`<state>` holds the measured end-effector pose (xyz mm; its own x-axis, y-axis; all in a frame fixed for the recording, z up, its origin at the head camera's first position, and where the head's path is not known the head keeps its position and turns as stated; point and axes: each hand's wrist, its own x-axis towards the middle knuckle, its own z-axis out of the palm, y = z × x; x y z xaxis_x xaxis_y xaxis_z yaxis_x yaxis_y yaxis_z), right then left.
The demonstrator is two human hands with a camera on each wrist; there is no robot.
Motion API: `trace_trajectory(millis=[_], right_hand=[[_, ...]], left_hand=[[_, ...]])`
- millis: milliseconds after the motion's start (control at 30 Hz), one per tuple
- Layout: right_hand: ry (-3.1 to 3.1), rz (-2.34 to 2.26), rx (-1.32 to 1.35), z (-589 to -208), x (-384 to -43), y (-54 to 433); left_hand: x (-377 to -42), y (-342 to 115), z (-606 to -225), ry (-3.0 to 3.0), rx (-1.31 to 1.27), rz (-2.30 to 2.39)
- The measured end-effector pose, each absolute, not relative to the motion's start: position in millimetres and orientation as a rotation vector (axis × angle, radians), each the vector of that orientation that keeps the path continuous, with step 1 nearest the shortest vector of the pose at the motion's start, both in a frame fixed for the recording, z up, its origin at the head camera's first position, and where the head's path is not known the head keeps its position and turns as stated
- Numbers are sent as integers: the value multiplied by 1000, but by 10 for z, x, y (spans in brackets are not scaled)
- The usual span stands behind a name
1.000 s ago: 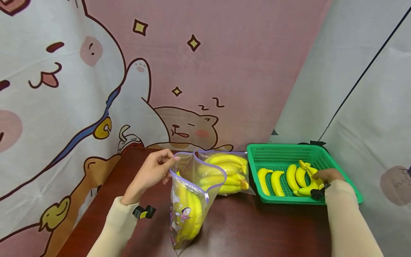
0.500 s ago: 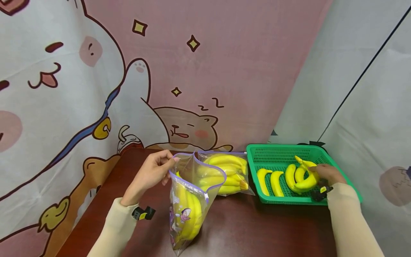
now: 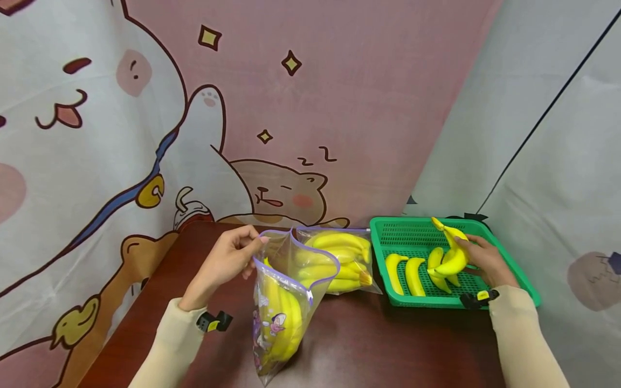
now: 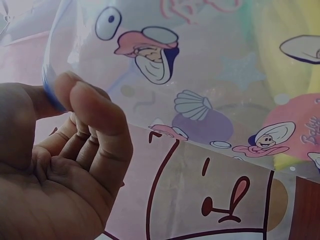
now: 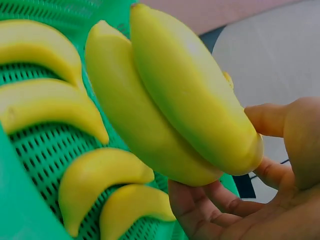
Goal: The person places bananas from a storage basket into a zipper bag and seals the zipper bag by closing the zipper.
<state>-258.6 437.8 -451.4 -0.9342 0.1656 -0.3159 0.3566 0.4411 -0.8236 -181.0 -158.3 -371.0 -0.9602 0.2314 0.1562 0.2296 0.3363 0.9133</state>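
Observation:
My left hand (image 3: 233,257) pinches the purple-edged rim of a clear zip bag (image 3: 324,280). Its mouth gapes, and yellow bananas (image 3: 289,318) stand inside. Cartoon shells are printed on the bag wall in the left wrist view. Over the green basket (image 3: 436,302), my right hand (image 3: 485,260) grips a pair of bananas (image 5: 195,95) side by side, thumb on one side and fingers underneath. Below them, several loose bananas (image 3: 414,277) lie on the basket floor.
A second zip bag (image 3: 375,285), filled with bananas, lies flat behind the open one, beside the basket's left wall. Everything rests on a dark red-brown table (image 3: 368,339). A cartoon-printed cloth (image 3: 368,108) hangs behind it.
My right hand has lifted the pair of bananas from the basket floor and shifted slightly left. The left hand keeps its hold on the bag rim.

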Motion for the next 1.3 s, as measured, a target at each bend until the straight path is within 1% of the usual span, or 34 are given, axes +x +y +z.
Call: trace_trajectory(millis=[167, 400, 767, 1300], right_hand=[[2505, -1571, 457, -4468, -2561, 4233], [2495, -1651, 390, -4381, -2521, 3997], [2544, -1676, 241, -4090, -2440, 3483], [2574, -1778, 116, -3745, -2224, 2738]], left_hand=[[-1809, -1575, -3708, 2557, 436, 1768], [-1812, -1567, -3704, 2543, 441, 1775], [-1822, -1570, -3710, 2551, 443, 1785], [-1804, -1544, -3724, 2524, 463, 1802]])
